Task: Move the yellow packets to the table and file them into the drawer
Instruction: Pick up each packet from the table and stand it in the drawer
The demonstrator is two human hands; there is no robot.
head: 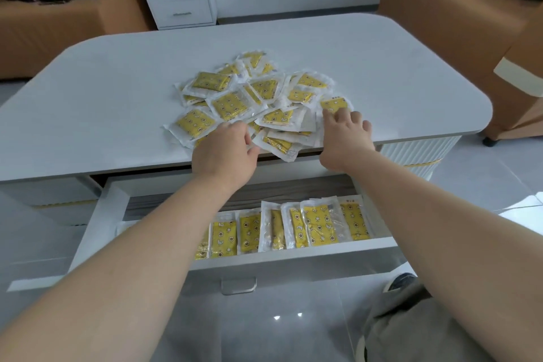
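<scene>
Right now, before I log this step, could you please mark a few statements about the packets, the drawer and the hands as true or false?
1. The white pull-out drawer under the table stands open. True.
2. The yellow star-printed packets in the drawer lie flat in a heap. False: they stand upright in a row.
3. The right hand touches a packet at the right side of the loose pile of yellow packets. True.
4. The pale grey tabletop is bare of packets. False: the pile lies on it.
5. One hand is down inside the drawer. False: the left hand rests on the pile's near edge, and the right hand is on the pile too.
</scene>
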